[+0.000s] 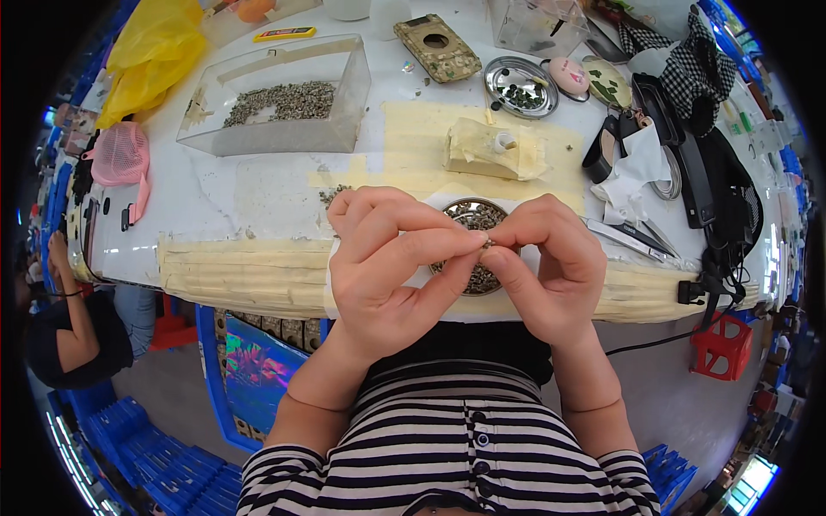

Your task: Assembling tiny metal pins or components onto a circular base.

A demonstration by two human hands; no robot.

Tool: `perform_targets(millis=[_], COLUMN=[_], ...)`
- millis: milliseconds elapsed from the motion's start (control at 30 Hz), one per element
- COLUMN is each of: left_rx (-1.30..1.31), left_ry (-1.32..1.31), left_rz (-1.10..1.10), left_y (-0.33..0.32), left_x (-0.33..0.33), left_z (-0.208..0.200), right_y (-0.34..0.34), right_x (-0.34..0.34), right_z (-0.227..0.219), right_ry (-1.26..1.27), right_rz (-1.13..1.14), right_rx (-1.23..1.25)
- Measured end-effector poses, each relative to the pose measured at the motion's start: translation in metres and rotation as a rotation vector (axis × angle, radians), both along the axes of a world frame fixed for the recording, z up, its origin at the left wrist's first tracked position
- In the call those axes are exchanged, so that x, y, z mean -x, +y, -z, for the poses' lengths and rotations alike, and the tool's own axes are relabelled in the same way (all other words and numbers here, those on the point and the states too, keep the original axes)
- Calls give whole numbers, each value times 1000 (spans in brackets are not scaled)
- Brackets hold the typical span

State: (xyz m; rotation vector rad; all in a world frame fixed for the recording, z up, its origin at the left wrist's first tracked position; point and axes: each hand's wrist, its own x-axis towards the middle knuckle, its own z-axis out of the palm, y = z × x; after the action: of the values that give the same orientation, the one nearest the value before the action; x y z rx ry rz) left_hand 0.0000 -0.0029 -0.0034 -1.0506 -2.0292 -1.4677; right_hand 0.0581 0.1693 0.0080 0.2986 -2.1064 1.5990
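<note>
Over a round metal dish (475,205) filled with tiny grey-brown parts, both my hands meet fingertip to fingertip. My left hand (387,262) is closed in a pinch of thumb and forefinger, its other fingers curled loosely. My right hand (551,267) pinches from the opposite side. Between the tips sits a tiny grey-brown piece (488,244), too small to tell its kind. Just beyond the dish lies a block wrapped in cream tape (482,150) with a short white nozzle-like stub on top. A few loose parts (331,194) are scattered beside my left hand.
A clear bin (284,136) of similar parts stands back left, near a pink mesh item (120,155) and yellow plastic bag (155,52). A camouflage toy tank hull (437,47) and metal dish of green parts (520,86) lie farther back. Tweezers (626,239) rest at right.
</note>
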Motion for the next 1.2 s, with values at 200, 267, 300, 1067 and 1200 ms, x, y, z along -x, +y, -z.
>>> perform_targets(millis=[200, 267, 300, 1067, 1200], left_rx=[69, 81, 88, -36, 25], left_ry=[65, 88, 99, -68, -36], left_rz=[-82, -119, -138, -23, -61], left_y=[2, 4, 5, -1, 1], left_x=[-4, -5, -5, 0, -2], left_z=[-1, 1, 1, 2, 0], right_y=[1, -1, -1, -6, -5], right_x=[2, 2, 2, 0, -1], right_z=[3, 1, 1, 0, 3], right_ry=[58, 88, 121, 88, 148], right_rz=[64, 111, 125, 122, 170], right_rx=[-59, -117, -142, -163, -176])
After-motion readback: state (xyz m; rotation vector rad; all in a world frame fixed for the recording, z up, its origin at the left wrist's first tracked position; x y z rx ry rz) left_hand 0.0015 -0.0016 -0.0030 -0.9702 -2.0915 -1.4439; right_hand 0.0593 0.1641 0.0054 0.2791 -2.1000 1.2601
